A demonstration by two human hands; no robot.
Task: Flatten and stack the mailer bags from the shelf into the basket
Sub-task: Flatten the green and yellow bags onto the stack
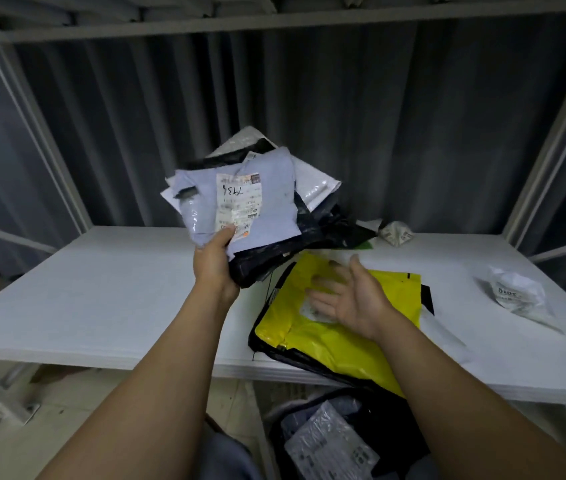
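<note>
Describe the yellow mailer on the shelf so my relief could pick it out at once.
Start at the white shelf board. Right of centre, beneath the open right hand, the yellow mailer lies flat, overhanging the front edge. It alone is bright yellow with black edging; the bundle in the left hand is grey, black and white.

Two bare forearms reach from the frame's lower edge to the left hand point(214, 268) and the right hand point(347, 296), uncovered along all that shows. The right hand's fingers are blurred. Below and between the hands, blue-grey cloth point(220, 459) shows, seemingly the person's clothing.
</note>
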